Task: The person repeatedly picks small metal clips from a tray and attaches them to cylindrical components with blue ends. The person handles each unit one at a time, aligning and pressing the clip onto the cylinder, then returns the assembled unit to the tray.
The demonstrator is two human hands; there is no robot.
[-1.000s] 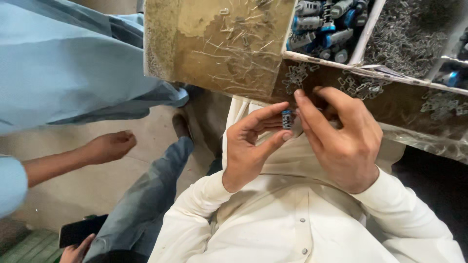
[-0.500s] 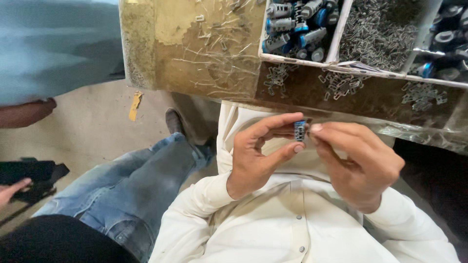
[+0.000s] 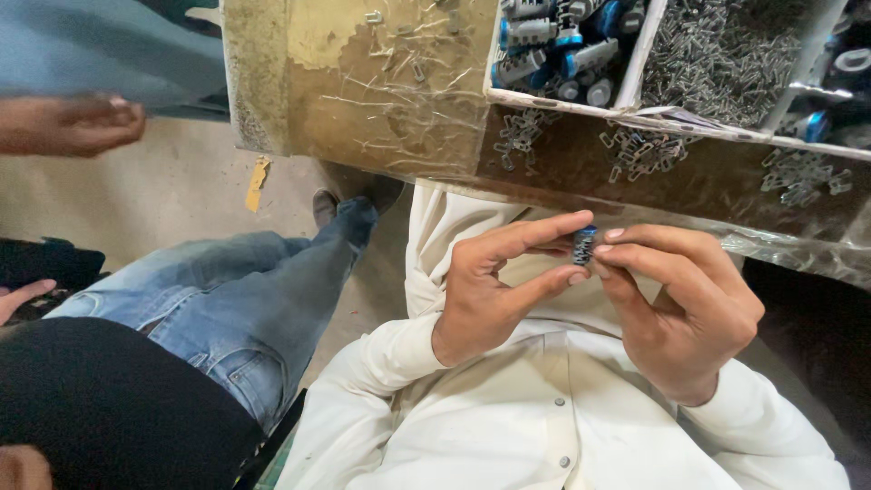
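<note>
Blue denim covered the legs of a seated co-worker (image 3: 227,299) at the left, whose hand (image 3: 77,122) hung near the upper left edge; further right, a brown work surface under crinkled clear film (image 3: 381,100) carried a scatter of small metal clips; beside it stood a white divided tray (image 3: 640,63), its left compartment filled with small blue and grey cylindrical parts (image 3: 558,50), the next heaped with fine metal clips (image 3: 726,54), and a further compartment at the right edge held more blue and grey parts (image 3: 830,100), only partly in view; loose clips (image 3: 635,150) lay on the dark ledge just in front of the tray. Below, over a cream buttoned shirt (image 3: 508,408), the left hand (image 3: 485,290) was raised with palm turned inward, thumb and forefinger pinched closed on a small blue and grey part (image 3: 583,245); the right hand (image 3: 685,308) met it from the other side, fingertips (image 3: 612,249) closed on the same part, which sat between both hands, just below the ledge, clear of the tray.
</note>
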